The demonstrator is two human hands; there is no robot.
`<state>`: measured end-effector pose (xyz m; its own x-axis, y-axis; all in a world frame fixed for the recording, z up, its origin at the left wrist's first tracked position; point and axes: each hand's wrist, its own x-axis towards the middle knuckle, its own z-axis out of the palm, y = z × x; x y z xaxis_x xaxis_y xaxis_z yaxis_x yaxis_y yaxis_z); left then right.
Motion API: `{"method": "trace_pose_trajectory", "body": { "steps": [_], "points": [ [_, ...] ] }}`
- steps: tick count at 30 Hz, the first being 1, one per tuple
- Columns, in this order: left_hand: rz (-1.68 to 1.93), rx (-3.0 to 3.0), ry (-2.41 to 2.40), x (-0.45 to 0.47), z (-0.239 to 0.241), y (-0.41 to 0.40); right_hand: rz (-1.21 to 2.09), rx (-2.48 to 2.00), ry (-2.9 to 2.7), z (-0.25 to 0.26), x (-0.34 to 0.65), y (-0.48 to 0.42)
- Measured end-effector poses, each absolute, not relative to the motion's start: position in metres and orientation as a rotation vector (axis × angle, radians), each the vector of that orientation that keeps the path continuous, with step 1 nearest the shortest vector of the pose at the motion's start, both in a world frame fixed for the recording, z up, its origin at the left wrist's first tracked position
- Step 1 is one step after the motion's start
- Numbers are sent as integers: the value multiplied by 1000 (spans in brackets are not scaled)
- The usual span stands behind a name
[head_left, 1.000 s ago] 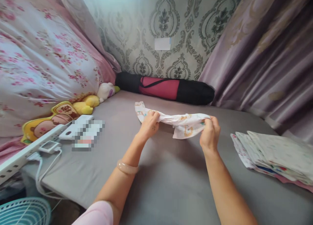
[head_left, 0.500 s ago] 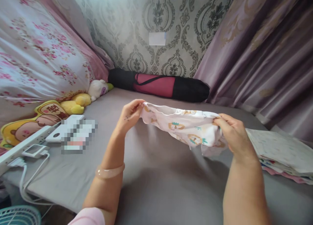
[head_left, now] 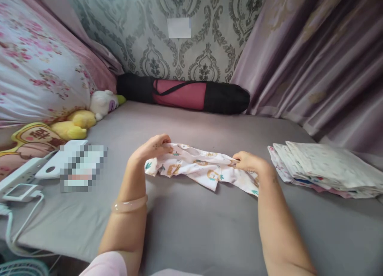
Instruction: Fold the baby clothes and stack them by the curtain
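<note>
A small white garment (head_left: 191, 164) printed with orange and green figures spreads low over the grey sheet (head_left: 197, 224), its lower part lying on it. My left hand (head_left: 155, 146) pinches its upper left corner. At the upper right edge, my right hand (head_left: 249, 162) grips the same cloth with fingers closed. The fabric between my hands is loosely stretched and creased, with one flap hanging toward me. Part of the right end is hidden behind my right wrist.
A stack of folded clothes (head_left: 329, 168) lies to the right. At the back rests a black and red long bag (head_left: 179, 94). Plush toys (head_left: 103, 104), a white power strip (head_left: 22, 174) with cables and a white device (head_left: 61, 160) are on the left.
Both hands have come down with the garment, from holding it raised to laying it on the sheet. The view has tilted down and shifted right, showing more of the folded stack.
</note>
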<state>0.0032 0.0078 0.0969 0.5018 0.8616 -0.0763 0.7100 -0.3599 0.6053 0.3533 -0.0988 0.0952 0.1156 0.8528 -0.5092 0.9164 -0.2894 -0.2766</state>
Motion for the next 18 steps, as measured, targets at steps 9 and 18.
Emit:
{"method": "trace_pose_trajectory", "body": {
  "steps": [9,18],
  "points": [
    [369,2122,1304,5,100,7,-754,2276,2483,81,310,-83],
    [358,2075,1265,2,98,8,-911,2230,2645,68,286,-81]
  ]
}}
